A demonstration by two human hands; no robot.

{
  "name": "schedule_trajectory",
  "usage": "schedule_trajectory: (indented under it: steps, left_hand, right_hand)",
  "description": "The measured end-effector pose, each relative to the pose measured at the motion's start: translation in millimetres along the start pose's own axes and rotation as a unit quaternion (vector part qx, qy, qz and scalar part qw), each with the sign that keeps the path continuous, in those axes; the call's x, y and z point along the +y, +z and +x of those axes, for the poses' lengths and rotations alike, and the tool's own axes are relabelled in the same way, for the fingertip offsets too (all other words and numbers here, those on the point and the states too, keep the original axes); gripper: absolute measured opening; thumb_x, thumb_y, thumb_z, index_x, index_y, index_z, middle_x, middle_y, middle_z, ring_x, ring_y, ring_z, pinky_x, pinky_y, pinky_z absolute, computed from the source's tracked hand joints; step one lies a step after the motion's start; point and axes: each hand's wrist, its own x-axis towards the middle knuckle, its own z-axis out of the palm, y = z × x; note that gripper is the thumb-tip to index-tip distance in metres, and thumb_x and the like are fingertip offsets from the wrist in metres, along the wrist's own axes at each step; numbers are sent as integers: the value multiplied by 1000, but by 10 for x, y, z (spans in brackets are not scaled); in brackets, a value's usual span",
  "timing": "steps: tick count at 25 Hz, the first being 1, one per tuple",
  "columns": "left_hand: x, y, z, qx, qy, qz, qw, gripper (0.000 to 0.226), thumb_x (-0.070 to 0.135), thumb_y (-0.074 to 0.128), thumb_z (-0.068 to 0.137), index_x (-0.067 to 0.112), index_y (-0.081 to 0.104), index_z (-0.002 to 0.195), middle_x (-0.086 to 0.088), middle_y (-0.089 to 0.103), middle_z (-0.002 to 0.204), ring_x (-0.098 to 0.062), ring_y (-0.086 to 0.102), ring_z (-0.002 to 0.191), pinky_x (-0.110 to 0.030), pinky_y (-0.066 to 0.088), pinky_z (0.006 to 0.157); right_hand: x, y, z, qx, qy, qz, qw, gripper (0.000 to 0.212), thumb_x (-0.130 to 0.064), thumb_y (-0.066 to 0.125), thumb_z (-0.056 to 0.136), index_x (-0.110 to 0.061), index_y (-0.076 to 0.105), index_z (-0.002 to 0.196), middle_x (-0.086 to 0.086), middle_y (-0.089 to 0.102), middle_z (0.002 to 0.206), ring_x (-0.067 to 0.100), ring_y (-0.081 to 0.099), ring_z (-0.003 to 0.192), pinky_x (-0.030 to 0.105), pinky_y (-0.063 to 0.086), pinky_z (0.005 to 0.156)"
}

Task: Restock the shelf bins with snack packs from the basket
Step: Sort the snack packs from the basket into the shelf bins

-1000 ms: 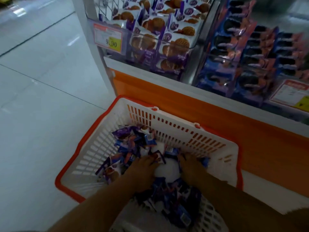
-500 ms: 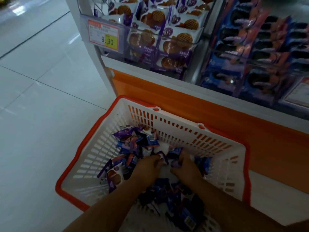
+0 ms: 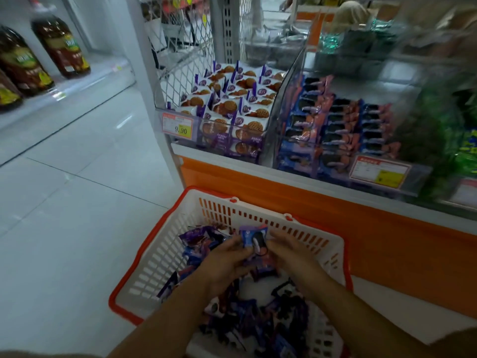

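Head view, and we've got both hands low over the basket (image 3: 160, 257). One snack pack (image 3: 254, 239) is up between them, purple-blue with a dark biscuit printed on it. Our left hand (image 3: 227, 262) has its fingers curled round the pack's near and left side, thumb riding on top. Our right hand (image 3: 289, 250) comes in from the other side, fingertips (image 3: 271, 245) pinching the pack's right edge. So the pack sits squarely between the two grips, lifted clear of the heap and just short of the basket's slotted far wall.

Below and behind our wrists, the loose packs (image 3: 260, 321) lie jumbled on the basket floor. More of them spill out just left of the left hand. We can't tell whether the left hand also holds a second pack under the first; it's too dark down there.

Beyond the grip, past the basket's far wall, runs the orange base panel (image 3: 387, 241). Above it stand the clear shelf bins. The bin (image 3: 206, 140) ahead and slightly left of the pack holds purple-and-white cookie packs (image 3: 232, 107), with a 9.90 price tag (image 3: 178, 127) on its front. The neighbouring bin (image 3: 309, 156), ahead and to the right, holds rows of blue and pink packs (image 3: 340, 122). Far off to our left, brown bottles (image 3: 59, 45) stand on a low shelf.
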Motion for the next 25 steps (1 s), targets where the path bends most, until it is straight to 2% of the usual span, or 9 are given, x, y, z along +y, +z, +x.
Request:
schedule_trajectory:
  steps: [4,8,11,14,16,18,20,22,25]
  left_hand:
    - [80,208,-163,-23,34,26,999,25,9,61,94,18,67,116,-7,72,111,-25,68,106,-38,56,91]
    - [264,378,-273,-38,72,81,993,23,15,59,95,18,65,118,-16,70,107,-30,66,106,-37,55,88]
    - [457,510,-358,-48,123,112,985,28,15,60,94,13,64,121,-15,71,109,-30,67,106,-36,56,89]
    - [885,759,-512,-61,188,160,967,30,23,66,88,17,67,117,-8,73,108,-23,70,101,-35,55,89]
    - [1279,976,-648,-39,276,200,939,26,31,67,85,27,69,110,1,73,107,-16,70,98,-33,56,87]
    - [1649,1123,-664,45,397,287,871,27,34,62,91,35,63,118,11,67,115,-5,64,103,-27,53,91]
    - [1946,1155,-509,127,487,433,748,45,38,53,97,34,44,141,14,50,139,-4,47,125,-27,35,107]
    - [2124,1115,-221,161,500,556,644,59,44,42,100,27,23,153,8,29,156,-11,25,142,-25,15,111]
    - [2207,1016,170,156,506,638,559,60,48,29,102,24,14,155,4,21,161,-10,14,147,-22,1,112]
  right_hand:
    - [-133,3,-197,14,-29,-53,998,31,-30,70,86,-29,60,115,-7,64,115,12,63,101,35,53,92]
    - [-325,-104,-323,25,-74,-38,996,25,-14,67,89,-29,62,109,-7,63,109,5,62,94,14,54,70]
    - [-488,-159,-473,35,-98,-60,993,28,-28,71,86,-37,60,110,-6,60,120,10,61,104,23,55,80]
    - [-927,-231,-725,95,-142,-123,978,21,-36,69,85,-32,58,102,-7,64,105,5,63,88,14,49,65]
    - [-1387,-371,-856,135,-200,-132,962,19,-36,69,85,-31,57,99,-7,65,97,10,64,83,21,51,65]
    - [-1888,-608,-791,196,-254,-129,938,23,-33,73,82,-28,56,97,-4,65,93,16,64,82,30,53,68]
    - [-2337,-957,-463,269,-274,-137,913,26,-24,78,79,-20,57,96,-2,64,89,18,61,79,27,47,61]
    - [-2656,-1327,32,329,-261,-177,890,36,-16,81,75,-9,60,104,8,65,96,24,59,86,30,48,68]
    - [-2914,-1735,784,357,-177,-258,880,28,-19,83,74,-6,59,83,15,64,86,30,63,81,37,52,74]
